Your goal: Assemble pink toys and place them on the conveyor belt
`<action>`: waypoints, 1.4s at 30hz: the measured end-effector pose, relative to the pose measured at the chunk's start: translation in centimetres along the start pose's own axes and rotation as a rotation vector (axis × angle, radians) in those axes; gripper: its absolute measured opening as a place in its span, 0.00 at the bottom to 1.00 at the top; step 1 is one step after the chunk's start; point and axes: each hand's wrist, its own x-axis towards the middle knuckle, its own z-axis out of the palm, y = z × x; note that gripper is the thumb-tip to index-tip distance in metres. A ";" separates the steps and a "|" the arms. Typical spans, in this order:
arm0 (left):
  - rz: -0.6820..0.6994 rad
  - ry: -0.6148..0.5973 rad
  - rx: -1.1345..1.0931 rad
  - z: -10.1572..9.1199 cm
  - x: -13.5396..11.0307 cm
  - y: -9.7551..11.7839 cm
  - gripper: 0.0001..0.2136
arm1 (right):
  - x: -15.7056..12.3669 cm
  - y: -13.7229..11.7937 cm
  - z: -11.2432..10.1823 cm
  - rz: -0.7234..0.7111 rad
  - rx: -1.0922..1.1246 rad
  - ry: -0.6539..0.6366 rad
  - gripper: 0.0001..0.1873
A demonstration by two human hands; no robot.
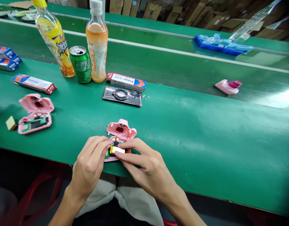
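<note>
Holds flat white-and-yellow rectangular battery inside open pink plastic case in right hand, grip narrow; touches case edge with left hand, cannot tell that grip

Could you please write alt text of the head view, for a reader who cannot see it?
A person's right hand touches a white pack in an open pink case, with the left hand at its left edge, on a green table. Behind are a phone, a green can and two bottles; a second open case lies further left.
</note>
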 end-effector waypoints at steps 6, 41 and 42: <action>0.032 -0.059 0.022 -0.4 0.0 -0.1 0.08 | 0.8 -0.2 -0.2 0.036 -0.015 -0.088 0.13; 0.102 -0.079 0.293 -0.1 -2.8 -0.3 0.14 | 16.3 1.1 -2.9 0.559 -0.384 -0.986 0.32; 0.084 -0.076 0.261 -0.2 -2.9 -0.2 0.13 | 15.9 0.6 -3.1 0.540 -0.383 -0.976 0.31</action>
